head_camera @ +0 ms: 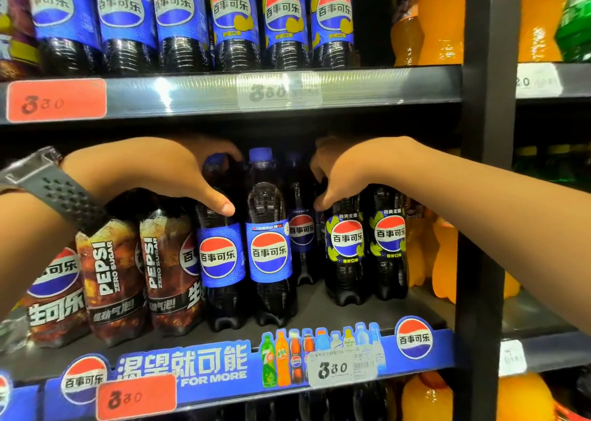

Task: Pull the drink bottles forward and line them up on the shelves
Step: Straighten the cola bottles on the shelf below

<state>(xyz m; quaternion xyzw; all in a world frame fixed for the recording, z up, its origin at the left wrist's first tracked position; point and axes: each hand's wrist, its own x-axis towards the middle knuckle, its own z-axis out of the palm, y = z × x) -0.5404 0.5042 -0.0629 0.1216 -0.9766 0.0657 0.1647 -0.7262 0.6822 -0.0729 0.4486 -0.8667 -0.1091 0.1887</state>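
On the middle shelf [319, 312] my left hand [166, 171] grips the neck of a blue-label Pepsi bottle [220, 254]. A second blue-label bottle [270, 248] stands beside it, untouched. Further back stands a third blue-label bottle [300, 232]. My right hand [348, 167] grips the top of a lime-label Pepsi bottle [345, 244], with another lime-label bottle [388, 238] to its right. Both caps under my hands are hidden.
Brown Pepsi zero-sugar bottles [112, 276] lean at the left of the shelf. The upper shelf [224, 91] holds a row of Pepsi bottles [179, 14]. Orange drink bottles [441, 17] stand at right beside a black upright post [483, 196]. Price tags line the shelf edges.
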